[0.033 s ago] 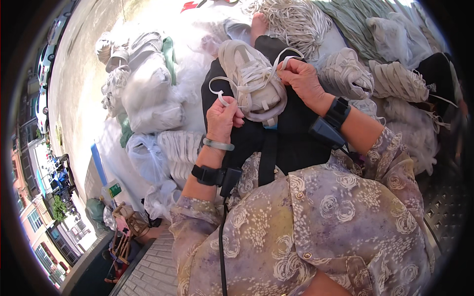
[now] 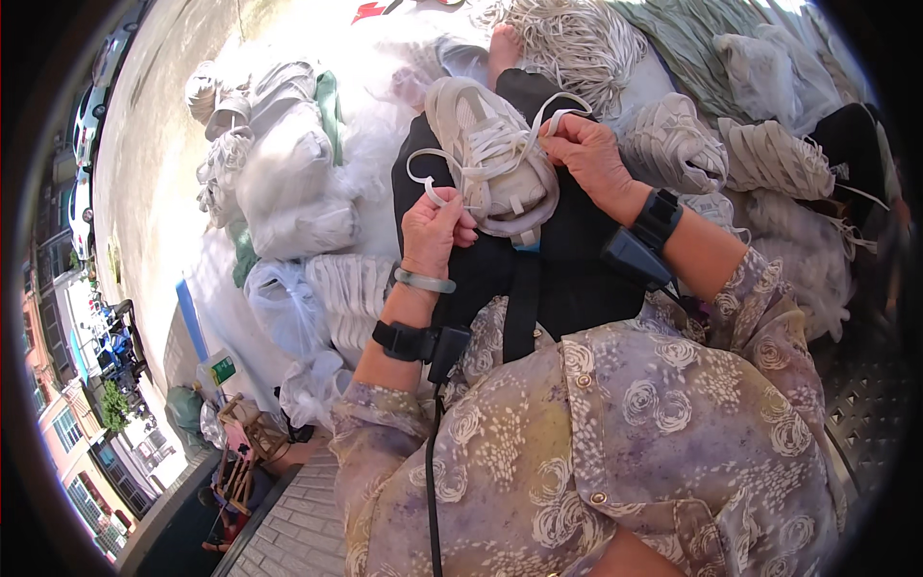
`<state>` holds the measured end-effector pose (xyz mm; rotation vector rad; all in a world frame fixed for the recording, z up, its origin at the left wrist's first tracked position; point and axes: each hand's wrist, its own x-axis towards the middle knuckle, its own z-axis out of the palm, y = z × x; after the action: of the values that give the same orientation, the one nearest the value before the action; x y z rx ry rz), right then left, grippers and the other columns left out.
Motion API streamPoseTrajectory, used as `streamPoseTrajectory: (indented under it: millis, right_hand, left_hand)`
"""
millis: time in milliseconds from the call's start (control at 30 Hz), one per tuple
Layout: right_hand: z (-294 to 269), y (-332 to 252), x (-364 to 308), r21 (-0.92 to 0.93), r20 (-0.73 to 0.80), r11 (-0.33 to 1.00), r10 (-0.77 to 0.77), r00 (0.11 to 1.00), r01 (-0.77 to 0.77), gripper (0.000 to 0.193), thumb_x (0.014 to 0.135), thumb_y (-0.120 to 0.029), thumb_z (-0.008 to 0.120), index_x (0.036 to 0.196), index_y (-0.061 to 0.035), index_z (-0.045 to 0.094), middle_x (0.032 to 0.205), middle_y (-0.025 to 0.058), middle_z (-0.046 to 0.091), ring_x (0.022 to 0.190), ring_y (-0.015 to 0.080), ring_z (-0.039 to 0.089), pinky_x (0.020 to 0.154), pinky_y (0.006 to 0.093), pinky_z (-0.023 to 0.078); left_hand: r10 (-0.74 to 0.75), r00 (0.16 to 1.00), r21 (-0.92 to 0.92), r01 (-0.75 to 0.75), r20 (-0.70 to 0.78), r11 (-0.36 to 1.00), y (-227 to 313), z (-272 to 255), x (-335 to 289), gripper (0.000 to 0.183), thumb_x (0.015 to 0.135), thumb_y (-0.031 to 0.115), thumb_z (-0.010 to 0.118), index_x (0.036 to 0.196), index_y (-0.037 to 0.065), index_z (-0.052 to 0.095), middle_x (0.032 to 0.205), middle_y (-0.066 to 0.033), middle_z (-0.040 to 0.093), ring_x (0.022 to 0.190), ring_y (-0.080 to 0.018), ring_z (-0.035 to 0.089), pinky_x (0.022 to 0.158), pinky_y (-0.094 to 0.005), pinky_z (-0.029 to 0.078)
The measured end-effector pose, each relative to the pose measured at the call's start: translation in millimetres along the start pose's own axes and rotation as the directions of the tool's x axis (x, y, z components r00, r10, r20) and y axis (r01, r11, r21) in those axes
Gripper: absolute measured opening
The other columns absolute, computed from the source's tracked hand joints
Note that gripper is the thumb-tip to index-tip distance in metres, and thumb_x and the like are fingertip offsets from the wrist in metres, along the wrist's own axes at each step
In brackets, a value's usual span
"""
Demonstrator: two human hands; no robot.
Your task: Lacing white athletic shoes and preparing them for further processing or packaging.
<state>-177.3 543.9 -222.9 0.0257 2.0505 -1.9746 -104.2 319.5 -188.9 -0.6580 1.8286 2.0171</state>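
Observation:
A pale off-white sneaker [image 2: 495, 183] rests on my lap over black trousers, its toe pointing away from me. White lace crosses its upper, and a loose end loops out on each side. Beside the shoe's left edge, my left hand [image 2: 435, 231] pinches one end of the shoelace [image 2: 437, 154] between thumb and fingers. My right hand [image 2: 586, 154], on the shoe's right, pinches the other end, which arches above the fingers. Both hands are closed and apart from each other. Each wrist wears a black strap with a box; the left also has a pale bangle [image 2: 425, 282].
Bundled pale shoes [image 2: 675, 144] lie to the right, with more stacked shoes [image 2: 351, 293] at the left. Plastic-wrapped bundles [image 2: 293, 183] sit farther left. A heap of white laces [image 2: 577, 48] lies ahead near a bare foot [image 2: 504, 48]. A wooden chair [image 2: 245, 442] stands lower left.

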Motion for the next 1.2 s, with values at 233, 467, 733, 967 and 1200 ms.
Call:
streamPoseTrajectory:
  millis: [233, 467, 733, 967, 1200]
  right_hand:
    - [7, -8, 0, -0.164, -0.063, 0.968, -0.204, 0.977, 0.191, 0.01, 0.079, -0.01, 0.061, 0.073, -0.0021, 0.058, 0.058, 0.0024, 0.053, 0.054, 0.0076, 0.049, 0.052, 0.0244, 0.04]
    - [7, -16, -5, -0.453, 0.088, 0.83, -0.322, 0.943, 0.326, 0.011, 0.075, -0.007, 0.06, 0.083, -0.0019, 0.054, 0.061, 0.0094, 0.056, 0.055, 0.0238, 0.055, 0.055, 0.0311, 0.044]
    - [-1, -22, -9, -0.554, 0.083, 0.823, -0.099, 0.992, 0.129, 0.024, 0.078, -0.025, 0.064, 0.076, -0.0023, 0.058, 0.062, 0.0115, 0.058, 0.057, 0.0252, 0.057, 0.055, 0.034, 0.044]
    - [42, -48, -27, -0.398, 0.497, 0.917, 0.229, 0.837, -0.015, 0.013, 0.083, -0.007, 0.046, 0.08, 0.0017, 0.055, 0.06, 0.0053, 0.056, 0.048, 0.0095, 0.054, 0.043, 0.0234, 0.044]
    - [57, -40, -16, -0.376, 0.319, 0.904, 0.33, 0.888, -0.201, 0.015, 0.081, -0.004, 0.043, 0.085, 0.0021, 0.056, 0.061, 0.0107, 0.057, 0.044, 0.0166, 0.057, 0.038, 0.03, 0.045]
  left_hand:
    - [-0.023, 1.0, -0.041, 0.023, -0.006, 0.999, 1, 3, -1, 0.01, 0.085, 0.013, 0.059, 0.088, 0.004, 0.06, 0.066, -0.0038, 0.061, 0.05, -0.0092, 0.057, 0.045, -0.0189, 0.046]
    - [0.162, 0.984, 0.0, -0.163, -0.078, 0.987, 1, 12, 3, 0.004, 0.083, 0.006, 0.058, 0.086, 0.003, 0.058, 0.064, -0.0012, 0.057, 0.046, -0.0059, 0.05, 0.042, -0.0191, 0.041]
    - [0.335, 0.926, 0.076, -0.327, -0.176, 0.942, -13, 22, 21, 0.003, 0.082, 0.005, 0.057, 0.085, 0.005, 0.057, 0.065, 0.0011, 0.055, 0.054, -0.0046, 0.05, 0.05, -0.0202, 0.042]
    - [0.416, 0.887, 0.214, -0.374, -0.2, 0.902, -23, 16, 33, 0.005, 0.079, 0.006, 0.059, 0.083, 0.003, 0.058, 0.065, -0.0017, 0.058, 0.057, -0.008, 0.054, 0.054, -0.0245, 0.044]
    - [0.571, 0.815, 0.453, -0.474, -0.099, 0.755, -12, 19, 37, 0.007, 0.078, 0.007, 0.06, 0.084, 0.004, 0.058, 0.065, 0.0005, 0.057, 0.056, -0.006, 0.052, 0.052, -0.0226, 0.044]
